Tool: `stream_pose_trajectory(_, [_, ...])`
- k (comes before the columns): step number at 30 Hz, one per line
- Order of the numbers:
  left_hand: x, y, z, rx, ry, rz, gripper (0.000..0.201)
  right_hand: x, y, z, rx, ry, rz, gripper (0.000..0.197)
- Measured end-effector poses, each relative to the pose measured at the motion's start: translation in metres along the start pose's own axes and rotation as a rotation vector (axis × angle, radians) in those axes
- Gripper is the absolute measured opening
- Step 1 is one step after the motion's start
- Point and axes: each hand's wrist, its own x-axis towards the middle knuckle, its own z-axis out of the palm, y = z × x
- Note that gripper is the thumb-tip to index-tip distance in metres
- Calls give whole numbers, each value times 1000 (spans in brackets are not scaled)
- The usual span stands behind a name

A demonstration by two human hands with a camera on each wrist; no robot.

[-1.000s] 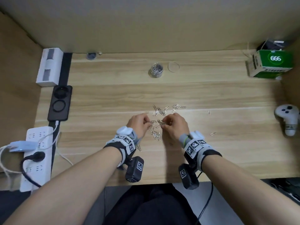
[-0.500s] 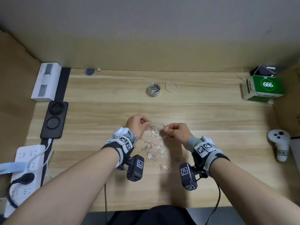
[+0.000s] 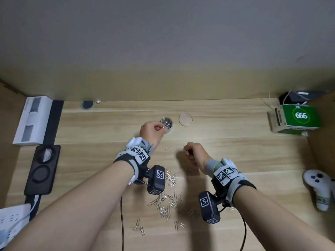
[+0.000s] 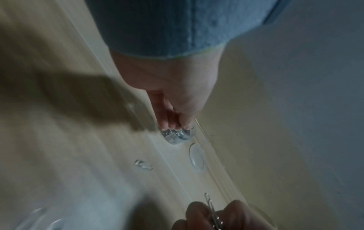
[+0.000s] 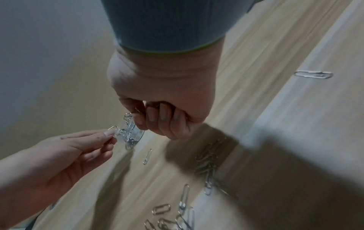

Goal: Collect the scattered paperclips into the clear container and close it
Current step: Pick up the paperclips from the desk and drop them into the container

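The clear container (image 3: 167,123) stands open at the back of the wooden desk and holds several paperclips; its round clear lid (image 3: 185,119) lies flat just to its right. My left hand (image 3: 161,127) hovers at the container's left rim and pinches a paperclip (image 5: 112,128) between thumb and fingers. My right hand (image 3: 187,149) is raised nearer to me and right of centre, fingers curled on a few paperclips (image 5: 128,118). Several loose paperclips (image 3: 166,201) lie scattered on the desk between my wrists. One single clip (image 3: 168,148) lies between my hands.
A green box (image 3: 297,116) stands at the back right, with a white controller (image 3: 319,185) near the right edge. On the left are a white box (image 3: 31,120), a black double-ring pad (image 3: 42,169) and a power strip (image 3: 10,218). A wall closes the back.
Both hands rose from the pile with paperclips and moved toward the back. The left hand reached the container; the right hand trails behind it.
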Motion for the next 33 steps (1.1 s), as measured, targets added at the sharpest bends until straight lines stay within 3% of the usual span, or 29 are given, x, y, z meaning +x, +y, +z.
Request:
stream_pose_trajectory(6, [28, 17, 6, 67, 2, 42, 14, 23, -20, -3, 34, 13, -17, 25])
stream_pose_trajectory(12, [25, 14, 2, -13, 84, 32, 7, 47, -39, 5, 42, 211, -188, 31])
stream_pose_trajectory(19, [19, -16, -23, -68, 68, -94, 7, 68, -67, 30, -134, 217, -284, 47])
stream_pose_trajectory(23, [17, -24, -34, -77, 77, -134, 8, 70, -75, 33, -205, 305, -321, 55])
stream_pose_trajectory(26, [16, -26, -38, -89, 76, -141, 8, 69, -83, 35, -97, 326, -283, 50])
stream_pose_trajectory(31, [13, -19, -42, -104, 95, -134, 10, 60, -99, 41, 269, 223, -182, 25])
stream_pose_trajectory(33, [12, -18, -42, -110, 96, -127, 9, 61, -100, 42, 289, 255, -174, 22])
